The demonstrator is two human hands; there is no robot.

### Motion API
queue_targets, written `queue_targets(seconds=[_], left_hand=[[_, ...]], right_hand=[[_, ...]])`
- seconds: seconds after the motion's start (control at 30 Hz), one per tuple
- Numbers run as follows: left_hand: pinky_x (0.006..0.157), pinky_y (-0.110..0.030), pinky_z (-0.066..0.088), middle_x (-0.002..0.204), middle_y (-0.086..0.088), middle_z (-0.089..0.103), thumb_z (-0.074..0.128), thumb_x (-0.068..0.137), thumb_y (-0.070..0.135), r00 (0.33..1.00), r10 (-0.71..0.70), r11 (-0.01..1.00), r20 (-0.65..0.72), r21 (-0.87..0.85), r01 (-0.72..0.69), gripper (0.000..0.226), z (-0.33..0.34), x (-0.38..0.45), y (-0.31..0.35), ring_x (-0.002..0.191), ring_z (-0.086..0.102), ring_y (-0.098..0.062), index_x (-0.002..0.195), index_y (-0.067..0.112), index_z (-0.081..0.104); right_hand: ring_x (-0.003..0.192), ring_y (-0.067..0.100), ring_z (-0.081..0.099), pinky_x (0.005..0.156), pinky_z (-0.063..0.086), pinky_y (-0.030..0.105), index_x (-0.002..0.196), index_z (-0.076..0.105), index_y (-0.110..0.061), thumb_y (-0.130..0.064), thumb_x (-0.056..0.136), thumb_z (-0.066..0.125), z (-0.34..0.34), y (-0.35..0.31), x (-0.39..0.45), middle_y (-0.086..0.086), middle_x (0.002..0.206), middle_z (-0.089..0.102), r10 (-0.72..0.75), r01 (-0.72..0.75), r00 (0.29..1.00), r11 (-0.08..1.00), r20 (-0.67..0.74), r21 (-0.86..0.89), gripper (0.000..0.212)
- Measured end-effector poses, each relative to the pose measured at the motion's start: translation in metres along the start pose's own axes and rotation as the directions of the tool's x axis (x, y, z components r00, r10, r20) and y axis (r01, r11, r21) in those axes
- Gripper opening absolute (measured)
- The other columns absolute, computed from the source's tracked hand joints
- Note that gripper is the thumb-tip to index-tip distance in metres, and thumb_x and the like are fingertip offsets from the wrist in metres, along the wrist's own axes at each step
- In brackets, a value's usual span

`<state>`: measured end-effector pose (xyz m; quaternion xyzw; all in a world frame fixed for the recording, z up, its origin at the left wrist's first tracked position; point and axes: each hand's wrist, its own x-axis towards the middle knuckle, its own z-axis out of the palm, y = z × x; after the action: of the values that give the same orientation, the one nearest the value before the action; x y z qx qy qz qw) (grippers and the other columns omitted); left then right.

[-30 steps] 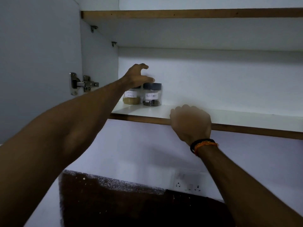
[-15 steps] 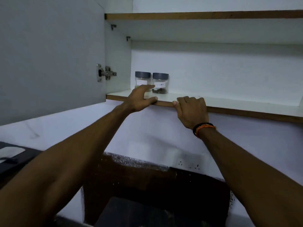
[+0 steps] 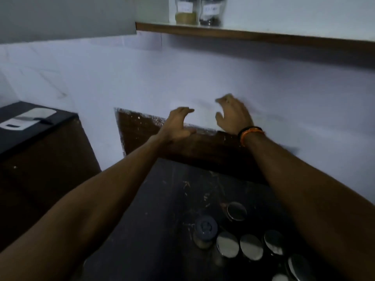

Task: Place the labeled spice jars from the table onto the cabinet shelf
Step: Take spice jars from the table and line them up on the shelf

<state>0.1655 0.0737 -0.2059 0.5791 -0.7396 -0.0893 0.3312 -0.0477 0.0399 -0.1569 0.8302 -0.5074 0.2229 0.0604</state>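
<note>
Two labeled spice jars point(image 3: 197, 11) stand on the cabinet shelf point(image 3: 243, 34), high above both hands. More jars point(image 3: 227, 243) sit on the dark table point(image 3: 162, 230) below them. Left hand point(image 3: 178, 124) and right hand point(image 3: 233, 114) hang loosely spread, holding nothing.

Two labeled spice jars point(image 3: 185, 12) point(image 3: 211, 13) at twelve o'clock; six lidded jars point(image 3: 206, 227) point(image 3: 236, 211) point(image 3: 227, 244) point(image 3: 251, 247) point(image 3: 274, 242) point(image 3: 299, 267) at five o'clock.
</note>
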Motion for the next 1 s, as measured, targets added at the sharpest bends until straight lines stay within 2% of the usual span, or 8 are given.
queue_targets(seconds=[0.1, 0.23, 0.33, 0.57, 0.73, 0.8, 0.9, 1.0], left_hand=[[0.104, -0.029, 0.042, 0.134, -0.013, 0.063, 0.081, 0.079, 0.025, 0.987, -0.088, 0.990, 0.137, -0.098, 0.102, 0.063, 0.044, -0.043, -0.013, 0.124, 0.058, -0.027, 0.136, 0.010, 0.059], [0.100, -0.026, 0.037, 0.143, -0.008, 0.054, 0.079, 0.083, 0.032, 0.920, -0.249, 0.949, 0.304, -0.113, 0.294, 0.066, 0.097, -0.097, -0.027, 0.131, 0.051, -0.023, 0.141, 0.017, 0.053], [0.101, -0.029, 0.037, 0.147, -0.007, 0.048, 0.074, 0.087, 0.033, 0.843, -0.261, 0.941, 0.470, -0.070, 0.330, 0.065, 0.123, -0.133, -0.036, 0.134, 0.047, -0.023, 0.144, 0.018, 0.048], [0.102, -0.038, 0.048, 0.130, -0.007, 0.058, 0.068, 0.092, 0.020, 0.738, -0.290, 0.902, 0.609, -0.085, 0.423, 0.042, 0.153, -0.209, -0.043, 0.115, 0.057, -0.015, 0.131, 0.016, 0.056], [0.108, -0.036, 0.044, 0.138, -0.002, 0.055, 0.070, 0.090, 0.020, 0.699, -0.303, 0.872, 0.647, -0.108, 0.478, 0.055, 0.163, -0.231, -0.050, 0.127, 0.054, -0.017, 0.141, 0.022, 0.050], [0.107, -0.033, 0.042, 0.142, -0.003, 0.053, 0.071, 0.088, 0.020, 0.704, -0.307, 0.871, 0.640, -0.110, 0.479, 0.061, 0.165, -0.234, -0.052, 0.130, 0.051, -0.018, 0.144, 0.023, 0.047], [0.107, -0.035, 0.042, 0.143, -0.004, 0.051, 0.072, 0.087, 0.020, 0.689, -0.334, 0.846, 0.644, -0.117, 0.520, 0.063, 0.167, -0.232, -0.051, 0.131, 0.050, -0.019, 0.144, 0.022, 0.047], [0.108, -0.038, 0.043, 0.141, -0.006, 0.052, 0.069, 0.089, 0.016, 0.666, -0.363, 0.809, 0.652, -0.133, 0.572, 0.059, 0.169, -0.229, -0.052, 0.129, 0.051, -0.020, 0.144, 0.019, 0.047]], right_hand=[[0.115, 0.038, 0.058, 0.098, 0.048, 0.044, 0.126, 0.064, -0.007, -0.015, 0.092, 0.053, 0.053, -0.001, -0.053, 0.018, 0.125, 0.060, 0.041, -0.062, 0.967, 0.995, 0.250, 0.077, 0.036], [0.103, 0.035, 0.065, 0.087, 0.055, 0.043, 0.109, 0.072, -0.016, -0.021, 0.085, 0.059, 0.110, -0.006, -0.117, 0.012, 0.113, 0.068, 0.060, -0.125, 0.859, 0.987, 0.508, 0.096, 0.028], [0.099, 0.031, 0.066, 0.082, 0.056, 0.040, 0.106, 0.072, -0.019, -0.026, 0.082, 0.062, 0.139, -0.008, -0.155, 0.007, 0.109, 0.069, 0.112, -0.190, 0.778, 0.980, 0.619, 0.061, 0.027], [0.107, 0.032, 0.063, 0.091, 0.053, 0.045, 0.118, 0.064, -0.021, -0.040, 0.087, 0.057, 0.190, -0.015, -0.229, 0.008, 0.117, 0.064, 0.191, -0.257, 0.754, 0.966, 0.628, 0.013, 0.037], [0.123, 0.032, 0.050, 0.108, 0.037, 0.046, 0.136, 0.049, -0.025, -0.070, 0.083, 0.052, 0.217, -0.022, -0.258, 0.009, 0.133, 0.053, 0.240, -0.209, 0.778, 0.970, 0.581, -0.120, 0.070], [0.126, 0.033, 0.048, 0.110, 0.034, 0.049, 0.144, 0.040, -0.028, -0.080, 0.076, 0.053, 0.223, -0.024, -0.263, 0.010, 0.138, 0.049, 0.266, -0.217, 0.745, 0.964, 0.612, -0.155, 0.086], [0.130, 0.035, 0.044, 0.109, 0.033, 0.051, 0.154, 0.024, -0.028, -0.086, 0.067, 0.059, 0.229, -0.025, -0.267, 0.011, 0.145, 0.043, 0.303, -0.239, 0.685, 0.953, 0.662, -0.189, 0.110], [0.133, 0.035, 0.041, 0.110, 0.031, 0.051, 0.156, 0.020, -0.024, -0.084, 0.066, 0.061, 0.234, -0.028, -0.270, 0.012, 0.148, 0.041, 0.314, -0.236, 0.670, 0.949, 0.673, -0.207, 0.116]])
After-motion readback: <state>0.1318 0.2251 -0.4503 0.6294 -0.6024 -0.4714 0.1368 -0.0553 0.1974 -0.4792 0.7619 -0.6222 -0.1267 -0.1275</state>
